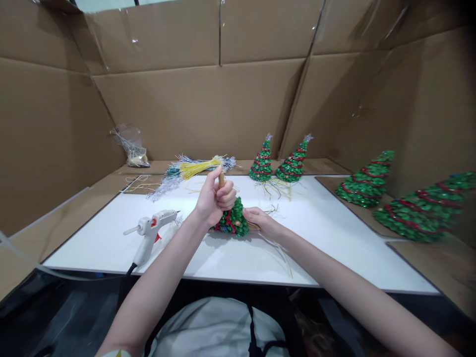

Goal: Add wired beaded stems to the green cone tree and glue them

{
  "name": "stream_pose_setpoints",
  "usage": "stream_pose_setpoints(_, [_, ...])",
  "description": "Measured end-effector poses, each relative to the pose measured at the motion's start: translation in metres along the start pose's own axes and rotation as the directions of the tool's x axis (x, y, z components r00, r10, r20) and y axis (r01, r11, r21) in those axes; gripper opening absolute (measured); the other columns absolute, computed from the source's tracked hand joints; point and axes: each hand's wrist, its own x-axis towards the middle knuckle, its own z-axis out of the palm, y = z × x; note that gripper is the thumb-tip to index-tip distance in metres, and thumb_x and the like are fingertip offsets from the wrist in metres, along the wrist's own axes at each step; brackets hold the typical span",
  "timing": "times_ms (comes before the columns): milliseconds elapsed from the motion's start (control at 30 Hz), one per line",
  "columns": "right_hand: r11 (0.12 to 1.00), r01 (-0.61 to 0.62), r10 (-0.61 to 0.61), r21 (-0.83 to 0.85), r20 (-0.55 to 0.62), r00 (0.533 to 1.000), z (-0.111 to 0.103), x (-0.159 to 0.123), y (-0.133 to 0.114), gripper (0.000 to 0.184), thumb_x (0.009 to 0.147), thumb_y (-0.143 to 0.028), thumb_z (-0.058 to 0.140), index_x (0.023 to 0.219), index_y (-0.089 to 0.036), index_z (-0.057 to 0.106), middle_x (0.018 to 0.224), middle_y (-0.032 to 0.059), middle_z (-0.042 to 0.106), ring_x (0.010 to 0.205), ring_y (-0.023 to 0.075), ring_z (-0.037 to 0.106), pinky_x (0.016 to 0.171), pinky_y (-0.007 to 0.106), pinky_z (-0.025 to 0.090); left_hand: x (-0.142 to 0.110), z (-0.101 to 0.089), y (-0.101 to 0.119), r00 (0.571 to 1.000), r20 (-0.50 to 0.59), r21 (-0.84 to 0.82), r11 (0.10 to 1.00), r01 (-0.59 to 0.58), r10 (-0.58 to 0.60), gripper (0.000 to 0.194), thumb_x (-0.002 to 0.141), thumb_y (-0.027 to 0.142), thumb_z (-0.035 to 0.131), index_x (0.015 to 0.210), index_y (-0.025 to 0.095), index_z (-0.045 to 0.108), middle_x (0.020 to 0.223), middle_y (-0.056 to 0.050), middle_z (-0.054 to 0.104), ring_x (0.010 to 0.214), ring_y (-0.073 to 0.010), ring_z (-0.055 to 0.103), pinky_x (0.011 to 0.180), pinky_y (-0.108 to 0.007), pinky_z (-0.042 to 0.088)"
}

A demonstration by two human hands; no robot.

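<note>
My left hand [212,202] is closed in a fist around an upright wooden handle [221,179]; its lower end is hidden by the fist. Directly below, a small green Christmas tree [238,220] with red garland and small baubles lies tilted on the white board. The fingers of my right hand [262,221] are closed on the tree's right side, near its base. Thin yellowish strands [284,258] trail from under that hand. Left of my forearm rests a white hot glue gun [150,233], nozzle to the right.
Two finished-looking trees [261,161] stand at the back, and two larger-looking ones [366,181] on cardboard at right. Bundles of yellow wire stems [201,167] and silvery tinsel [165,187] lie behind my left hand. A plastic bag [133,146] sits back left. Cardboard walls [186,109] surround the board.
</note>
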Motion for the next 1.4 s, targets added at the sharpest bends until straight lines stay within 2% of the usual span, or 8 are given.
stream_pose_setpoints(67, [1.0,0.001,-0.001,0.003,-0.001,1.0,0.0,0.0,0.0,0.057,0.064,-0.068,0.067,0.055,-0.016,0.046,0.042,-0.011,0.021,0.039,0.0033,0.013,0.041,0.023,0.008,0.0,0.0,0.001,1.0,-0.013,-0.005,1.0,-0.004,0.004,0.063,0.083,0.065,0.043,0.043,0.019,0.027,0.039,0.009,0.018,0.032,-0.0035,0.019,0.034,-0.018,0.015])
stream_pose_setpoints(300, [1.0,0.004,-0.004,-0.015,0.001,1.0,-0.004,0.001,0.005,0.055,0.067,-0.067,0.066,0.067,-0.013,0.059,0.042,-0.009,0.025,0.039,0.0045,0.018,0.041,0.023,0.01,-0.002,-0.008,0.007,0.999,-0.02,-0.059,0.998,0.036,-0.037,0.061,0.086,0.061,0.041,0.043,0.019,0.028,0.038,0.009,0.021,0.03,-0.0037,0.024,0.033,-0.018,0.018])
stream_pose_setpoints(600, [1.0,0.001,-0.001,-0.001,-0.008,1.0,-0.007,0.003,0.008,0.053,0.066,-0.066,0.067,0.066,-0.013,0.06,0.042,-0.0058,0.036,0.039,0.0062,0.027,0.041,0.023,0.015,-0.006,-0.01,0.009,1.0,0.007,-0.031,0.999,0.02,-0.02,0.06,0.084,0.06,0.044,0.044,0.019,0.027,0.039,0.009,0.02,0.032,-0.0038,0.022,0.035,-0.018,0.019])
stream_pose_setpoints(767, [1.0,-0.003,0.003,0.005,-0.006,1.0,-0.005,0.003,0.007,0.053,0.067,-0.065,0.067,0.066,-0.013,0.061,0.042,-0.0055,0.036,0.04,0.0067,0.028,0.041,0.023,0.015,-0.006,-0.011,0.009,0.999,0.02,-0.028,0.999,0.026,-0.026,0.057,0.084,0.055,0.045,0.044,0.019,0.027,0.039,0.009,0.02,0.032,-0.0042,0.022,0.035,-0.018,0.019])
stream_pose_setpoints(1167, [1.0,-0.013,0.013,0.007,0.005,1.0,-0.006,0.003,0.009,0.056,0.068,-0.065,0.067,0.074,-0.01,0.065,0.044,-0.0042,0.042,0.04,0.007,0.035,0.041,0.022,0.022,-0.004,-0.012,0.005,1.0,-0.014,-0.038,0.999,-0.002,0.001,0.059,0.086,0.057,0.042,0.043,0.019,0.028,0.038,0.009,0.02,0.031,-0.0042,0.022,0.034,-0.018,0.019])
stream_pose_setpoints(1400, [1.0,-0.009,0.009,0.003,0.015,1.0,-0.007,0.003,0.009,0.056,0.068,-0.066,0.066,0.074,-0.011,0.066,0.043,-0.0044,0.041,0.039,0.0071,0.034,0.039,0.022,0.02,-0.003,-0.014,0.005,1.0,0.009,-0.05,0.999,-0.004,0.005,0.058,0.085,0.055,0.043,0.043,0.019,0.029,0.038,0.009,0.02,0.031,-0.0044,0.022,0.034,-0.018,0.019])
